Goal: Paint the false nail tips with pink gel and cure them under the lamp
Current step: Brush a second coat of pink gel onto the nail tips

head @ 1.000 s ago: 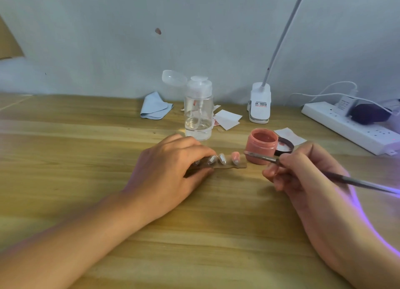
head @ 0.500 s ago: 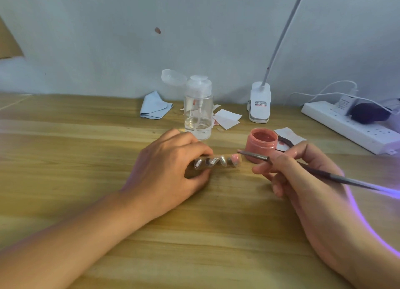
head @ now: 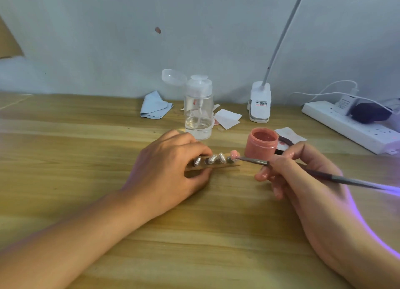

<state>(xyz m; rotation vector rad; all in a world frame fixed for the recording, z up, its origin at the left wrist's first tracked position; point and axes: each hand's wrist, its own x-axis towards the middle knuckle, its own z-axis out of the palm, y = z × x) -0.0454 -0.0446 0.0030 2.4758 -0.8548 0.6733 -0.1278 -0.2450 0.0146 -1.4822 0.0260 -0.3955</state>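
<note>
Contact now made between brush (head: pixel 252 160) and the end nail; half a second back we logged a small gap there, and a second back the bristles sat closer to the pot. We also note the stick has been rolled in the fingers, so the nails face up toward us more.

Position: nail tips (head: pixel 213 158) stand in a row on a wooden stick (head: pixel 236 163) that juts out just past the holding fingers. We count about five. Only the pink tip (head: pixel 233 154), farthest from that pinch, shows colour; those nearer the fingers look clear or silvery.

Grips: the left hand (head: pixel 171 165) has fingers curled over the stick with the thumb under it, low over the table (head: pixel 86 158); we cannot tell whether the stick rests on the wood. The right hand (head: pixel 303 174) pinches the brush pen-style, bristle end reaching ahead of the fingertips and handle trailing behind the hand into a violet glow.

Outward: gel pot (head: pixel 260 144) open, just beyond the brush shaft, with a dark lid (head: pixel 283 145) behind it. Farther from both grips: pump bottle (head: pixel 198 111), blue cloth (head: pixel 154 105), clip lamp (head: pixel 259 102), power strip (head: pixel 350 128).

Our reading: first tip is being coated, the rest are still bare, and curing is not yet started
</note>
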